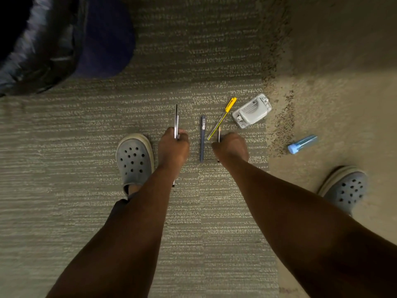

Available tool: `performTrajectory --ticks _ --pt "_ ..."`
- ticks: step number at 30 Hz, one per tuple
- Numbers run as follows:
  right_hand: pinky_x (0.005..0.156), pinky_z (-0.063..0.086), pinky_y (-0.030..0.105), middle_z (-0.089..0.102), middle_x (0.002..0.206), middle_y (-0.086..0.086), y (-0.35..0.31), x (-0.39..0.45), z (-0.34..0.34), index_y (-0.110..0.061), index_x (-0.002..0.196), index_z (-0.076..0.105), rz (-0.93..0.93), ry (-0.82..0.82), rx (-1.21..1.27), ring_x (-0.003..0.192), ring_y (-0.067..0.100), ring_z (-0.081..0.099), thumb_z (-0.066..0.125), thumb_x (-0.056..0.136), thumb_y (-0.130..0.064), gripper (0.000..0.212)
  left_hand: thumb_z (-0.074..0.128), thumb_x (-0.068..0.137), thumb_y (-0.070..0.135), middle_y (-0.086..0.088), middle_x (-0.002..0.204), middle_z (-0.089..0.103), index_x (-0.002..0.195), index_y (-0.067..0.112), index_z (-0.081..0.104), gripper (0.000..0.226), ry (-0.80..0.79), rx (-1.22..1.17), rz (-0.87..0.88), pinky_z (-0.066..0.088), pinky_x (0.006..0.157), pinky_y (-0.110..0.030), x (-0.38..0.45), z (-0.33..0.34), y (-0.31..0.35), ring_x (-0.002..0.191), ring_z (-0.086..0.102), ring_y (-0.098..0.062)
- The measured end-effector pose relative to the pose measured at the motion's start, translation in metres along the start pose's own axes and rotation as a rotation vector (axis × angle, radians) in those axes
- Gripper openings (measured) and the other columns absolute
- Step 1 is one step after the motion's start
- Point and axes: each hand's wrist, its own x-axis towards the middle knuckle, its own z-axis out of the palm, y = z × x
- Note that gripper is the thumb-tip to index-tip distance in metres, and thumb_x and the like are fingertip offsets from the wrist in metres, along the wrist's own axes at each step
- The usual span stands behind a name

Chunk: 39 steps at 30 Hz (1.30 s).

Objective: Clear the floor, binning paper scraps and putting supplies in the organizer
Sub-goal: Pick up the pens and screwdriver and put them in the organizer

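I look straight down at a grey carpet. My left hand [174, 147] is closed around a thin silver pen [176, 120] that points away from me. My right hand [231, 147] grips a pencil [219, 133] whose sharpened tip sticks out past the fingers. Between my hands a dark blue pen [202, 137] lies on the carpet. A yellow-capped pen [222, 118] lies slanted just beyond my right hand. Further right rest a grey hole punch [251, 110] and a light blue tube [302, 144]. No organizer or paper scraps are in sight.
A bin with a black liner [40, 46] stands at the top left beside a dark blue shape [107, 39]. My two grey clogs [135, 160] [345, 190] are planted either side of the supplies. A lighter mat [333, 104] covers the floor on the right.
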Motion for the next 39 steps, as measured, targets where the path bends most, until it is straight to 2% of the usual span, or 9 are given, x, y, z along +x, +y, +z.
performTrajectory --ticks 6,10,13,17,20,23,27,31,39 --pt "0.05 0.037 0.019 0.063 0.07 0.0 0.006 -0.035 0.005 -0.016 0.077 0.06 -0.179 0.08 0.116 0.059 0.016 0.056 0.065 0.079 -0.04 0.024 0.073 0.081 0.042 0.01 0.077 0.069 0.097 0.021 0.07 0.027 -0.279 -0.153 -0.014 0.044 0.051 -0.012 -0.012 0.005 -0.005 0.06 0.061 0.001" --pt "0.06 0.049 0.025 0.068 0.069 0.001 0.007 -0.055 0.005 -0.019 0.071 0.063 -0.443 -0.14 0.042 0.06 0.016 0.064 0.062 0.084 -0.023 0.014 0.065 0.09 0.032 -0.005 0.069 0.066 0.081 0.007 0.065 0.026 -0.315 -0.122 0.055 0.045 0.056 -0.027 -0.021 0.015 -0.006 0.058 0.057 -0.014" --pt "0.072 0.057 0.028 0.073 0.078 -0.001 0.004 -0.04 -0.002 -0.023 0.076 0.068 -0.328 -0.298 0.14 0.067 0.016 0.068 0.063 0.085 -0.019 0.011 0.049 0.099 0.031 -0.015 0.075 0.067 0.086 0.002 0.06 0.034 -0.094 0.046 0.143 0.049 0.056 -0.036 -0.019 0.009 -0.01 0.064 0.063 -0.028" --pt "0.067 0.043 0.028 0.066 0.089 0.01 -0.012 -0.01 -0.005 -0.01 0.097 0.057 -0.236 0.136 0.109 0.081 0.027 0.062 0.057 0.09 -0.026 0.018 0.042 0.1 0.04 -0.02 0.082 0.069 0.1 0.003 0.063 0.042 -0.004 0.09 0.087 0.056 0.067 -0.044 -0.004 -0.001 -0.015 0.073 0.066 -0.033" --pt "0.081 0.046 0.036 0.064 0.11 0.019 -0.028 0.009 -0.005 -0.005 0.112 0.051 -0.192 0.232 0.068 0.104 0.034 0.06 0.051 0.095 -0.031 0.031 0.042 0.1 0.041 -0.018 0.078 0.068 0.098 0.006 0.064 0.041 -0.027 0.065 0.124 0.056 0.066 -0.045 0.003 -0.005 -0.018 0.07 0.066 -0.033" --pt "0.082 0.045 0.033 0.064 0.115 0.017 -0.039 0.02 -0.006 -0.006 0.11 0.053 -0.149 0.232 0.03 0.107 0.034 0.06 0.05 0.094 -0.025 0.026 0.043 0.099 0.041 -0.012 0.076 0.067 0.096 0.01 0.064 0.038 -0.03 -0.025 0.129 0.055 0.067 -0.043 0.009 -0.01 -0.02 0.069 0.065 -0.031" --pt "0.07 0.039 0.027 0.067 0.102 0.014 -0.029 0.006 0.0 -0.006 0.104 0.058 -0.148 0.213 0.033 0.085 0.028 0.06 0.054 0.086 -0.036 0.035 0.044 0.099 0.04 0.0 0.061 0.056 0.088 0.021 0.064 0.03 -0.035 -0.181 0.058 0.046 0.059 -0.033 0.011 -0.014 -0.018 0.056 0.054 -0.019" --pt "0.065 0.039 0.028 0.063 0.091 0.011 -0.016 -0.009 0.02 -0.008 0.102 0.06 -0.23 0.048 -0.142 0.083 0.028 0.06 0.05 0.089 -0.04 0.036 0.047 0.099 0.033 0.002 0.054 0.046 0.081 0.024 0.061 0.025 -0.129 -0.383 -0.134 0.048 0.052 -0.027 0.006 -0.016 -0.004 0.044 0.045 -0.01" --pt "0.068 0.045 0.029 0.067 0.103 0.012 -0.026 -0.001 0.026 -0.009 0.102 0.063 -0.227 -0.059 -0.267 0.087 0.028 0.063 0.056 0.087 -0.026 0.024 0.045 0.101 0.027 0.002 0.056 0.044 0.096 0.013 0.062 0.023 -0.309 -0.586 -0.28 0.042 0.048 -0.024 -0.013 -0.045 0.025 0.047 0.042 -0.011"
